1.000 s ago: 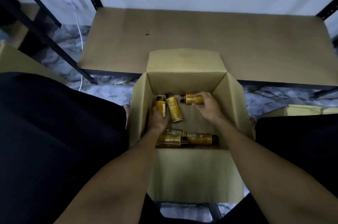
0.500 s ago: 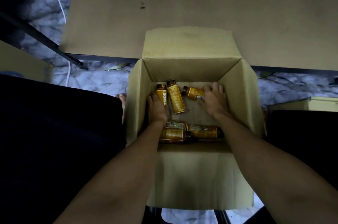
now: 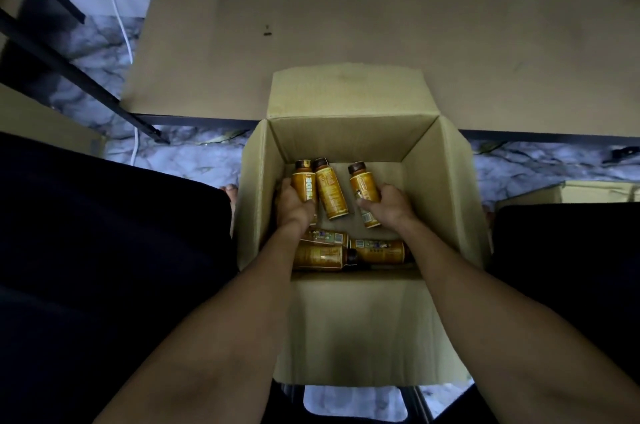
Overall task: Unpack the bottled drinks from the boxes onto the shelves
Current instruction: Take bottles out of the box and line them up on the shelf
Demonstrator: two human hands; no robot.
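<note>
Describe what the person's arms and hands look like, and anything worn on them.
The left forearm and right forearm are bare, with no sleeves in view. The left hand and right hand wear no gloves. No watch, bracelet or ring shows, though the light is dim.

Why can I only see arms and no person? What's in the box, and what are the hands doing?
The camera sits on the person's head and looks down, so you see only their two arms. They reach into an open cardboard box. Small golden bottles with brown caps lie on the box's bottom. The left hand grips the bottle with big letters. The right hand grips a second bottle. A loose bottle lies between those two, and three more bottles lie nearer the person. Beyond the box is a brown shelf, where the drinks should go.
</note>
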